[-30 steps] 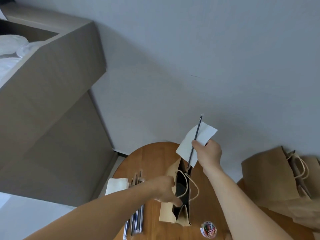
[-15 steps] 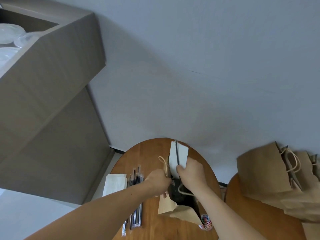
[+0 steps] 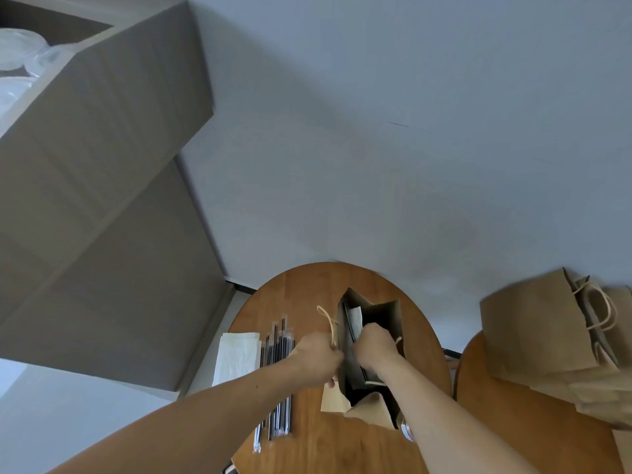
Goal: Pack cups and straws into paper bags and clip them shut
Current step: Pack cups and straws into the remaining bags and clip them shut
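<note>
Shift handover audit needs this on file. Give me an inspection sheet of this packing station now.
Surface: round wooden table; second table at right.
Job's things: open paper bag upright on the table; wrapped straws lying left of it; clear cups in the grey cabinet top, upper left.
Clutter: white napkins beside the straws; more paper bags heaped on the second table.
Grippers: left hand grips the bag's rim by its handle; right hand in the bag's mouth, curled round a napkin.
Cables: nothing seen.
Surroundings: grey cabinet at left; plain wall behind.
</note>
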A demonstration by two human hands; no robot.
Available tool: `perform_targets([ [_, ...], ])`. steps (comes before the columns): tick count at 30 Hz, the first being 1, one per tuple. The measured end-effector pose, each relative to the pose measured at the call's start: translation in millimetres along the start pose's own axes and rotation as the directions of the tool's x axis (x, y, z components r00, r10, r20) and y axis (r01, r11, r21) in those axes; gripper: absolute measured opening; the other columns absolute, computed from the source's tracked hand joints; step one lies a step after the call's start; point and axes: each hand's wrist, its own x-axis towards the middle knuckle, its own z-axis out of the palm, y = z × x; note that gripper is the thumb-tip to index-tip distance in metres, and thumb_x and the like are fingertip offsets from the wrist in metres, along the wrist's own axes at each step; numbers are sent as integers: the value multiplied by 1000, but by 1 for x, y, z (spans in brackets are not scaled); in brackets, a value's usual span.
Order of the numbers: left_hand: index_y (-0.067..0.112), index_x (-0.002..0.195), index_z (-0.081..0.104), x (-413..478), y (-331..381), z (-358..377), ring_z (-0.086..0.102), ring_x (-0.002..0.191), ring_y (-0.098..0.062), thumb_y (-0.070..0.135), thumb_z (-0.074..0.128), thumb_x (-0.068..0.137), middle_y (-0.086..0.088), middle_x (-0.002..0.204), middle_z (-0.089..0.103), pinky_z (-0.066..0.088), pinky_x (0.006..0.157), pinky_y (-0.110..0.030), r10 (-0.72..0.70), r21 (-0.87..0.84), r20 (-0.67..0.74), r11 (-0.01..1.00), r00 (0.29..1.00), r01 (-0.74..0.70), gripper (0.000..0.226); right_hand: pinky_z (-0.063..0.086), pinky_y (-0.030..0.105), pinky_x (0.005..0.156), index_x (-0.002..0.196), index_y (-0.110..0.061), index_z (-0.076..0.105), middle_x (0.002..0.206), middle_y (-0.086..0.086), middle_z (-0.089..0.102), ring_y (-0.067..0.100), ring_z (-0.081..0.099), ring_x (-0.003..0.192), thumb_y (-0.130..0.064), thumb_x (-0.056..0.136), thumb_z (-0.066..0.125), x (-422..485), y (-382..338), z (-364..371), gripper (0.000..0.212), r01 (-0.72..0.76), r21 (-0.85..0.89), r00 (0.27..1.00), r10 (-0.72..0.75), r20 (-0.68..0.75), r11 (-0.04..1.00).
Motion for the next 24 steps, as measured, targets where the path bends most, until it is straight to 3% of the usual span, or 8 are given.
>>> perform_targets([
  [5, 1, 87, 67, -3, -1, -11, 70, 59, -8, 21, 47, 100, -6, 69, 73, 57, 72, -24, -18, -31, -49, 999, 999, 16, 32, 48, 25, 65, 79, -17, 48, 76, 0, 54, 12, 53, 65, -8, 98, 50, 26, -1, 23, 21, -72, -29, 997, 73, 38, 997],
  [8, -4, 91, 69, -6, -1, -12, 74, 73, -17, 21, 45, 100, -14, 79, 75, 59, 85, -32, -14, -17, -43, 1000, 999, 14, 36, 49, 28, 67, 78, -20, 49, 77, -1, 56, 14, 55, 66, -16, 98, 50, 36, 6, 31, 20, -95, -49, 994, 97, 43, 994],
  [11, -6, 93, 68, -7, -2, -10, 74, 78, -20, 21, 42, 101, -17, 84, 75, 58, 88, -36, -4, -2, -40, 1000, 999, 4, 38, 50, 30, 69, 78, -23, 50, 77, -3, 57, 14, 55, 67, -20, 96, 54, 38, 14, 38, 18, -117, -113, 992, 122, 33, 987],
  [15, 2, 84, 62, -6, -4, -7, 74, 75, -18, 22, 43, 101, -16, 84, 75, 60, 81, -31, 4, 25, -41, 1000, 999, -3, 33, 46, 29, 66, 77, -22, 49, 71, -7, 50, 10, 48, 61, -19, 95, 57, 43, 25, 43, 20, -111, -152, 994, 109, -21, 982],
  [17, 10, 74, 53, -5, -4, -7, 72, 68, -16, 22, 43, 100, -15, 80, 74, 59, 72, -28, 11, 30, -40, 1000, 999, -10, 30, 46, 28, 66, 87, -20, 54, 70, -8, 48, 12, 49, 65, -19, 94, 60, 42, 27, 42, 9, -87, -171, 996, 81, -45, 981],
  [19, 13, 72, 50, -4, -5, -8, 67, 59, -12, 22, 43, 100, -12, 75, 72, 54, 62, -24, 17, 41, -39, 999, 999, -15, 31, 50, 27, 72, 102, -18, 60, 80, -6, 58, 14, 58, 75, -21, 94, 61, 39, 26, 39, 8, -33, -189, 998, 23, -52, 981],
  [22, 14, 71, 51, -3, -2, -8, 68, 61, -12, 22, 45, 99, -12, 74, 72, 57, 71, -29, 27, 55, -40, 998, 999, -25, 29, 52, 31, 85, 117, -13, 56, 112, 5, 64, 21, 64, 101, -15, 96, 55, 30, 18, 26, 21, 23, -215, 994, -45, -97, 976],
  [24, 16, 73, 52, -2, 1, -8, 67, 56, -7, 22, 47, 97, -8, 70, 71, 58, 69, -26, 43, 65, -42, 997, 998, -40, 25, 53, 32, 86, 116, -12, 57, 114, 7, 63, 22, 64, 101, -11, 95, 54, 20, 10, 13, 21, 58, -228, 991, -84, -107, 972],
])
